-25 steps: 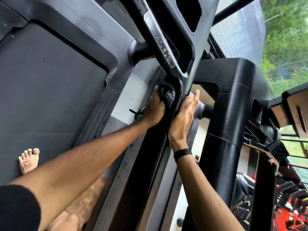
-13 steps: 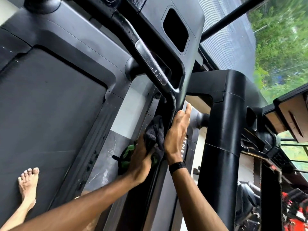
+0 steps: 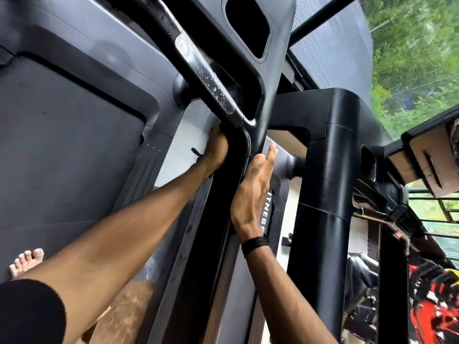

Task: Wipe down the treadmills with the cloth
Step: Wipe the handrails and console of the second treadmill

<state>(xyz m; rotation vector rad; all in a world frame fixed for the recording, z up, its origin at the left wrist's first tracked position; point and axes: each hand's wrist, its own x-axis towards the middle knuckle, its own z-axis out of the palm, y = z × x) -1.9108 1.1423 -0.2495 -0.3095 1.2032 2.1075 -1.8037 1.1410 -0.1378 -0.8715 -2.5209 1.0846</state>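
The treadmill's black upright post (image 3: 218,207) runs from the bottom of the view up to the handrail (image 3: 206,75), which carries water drops. My left hand (image 3: 217,151) is pressed against the post's left side just under the handrail joint. It grips the dark cloth, of which only a small black end (image 3: 196,152) sticks out behind the hand. My right hand (image 3: 253,192) lies flat on the post's right side with straight fingers and holds nothing. The grey running belt (image 3: 62,150) lies to the left.
A second treadmill's thick black upright (image 3: 323,175) stands close on the right. The console's cup hole (image 3: 248,26) is above the hands. My bare foot (image 3: 26,260) rests on the belt. Red equipment (image 3: 432,301) sits at the lower right; a window (image 3: 409,50) shows greenery.
My left hand slid down the post with the cloth, then back up to the handrail joint, where the cloth is now mostly hidden. My right hand stayed flat on the post.
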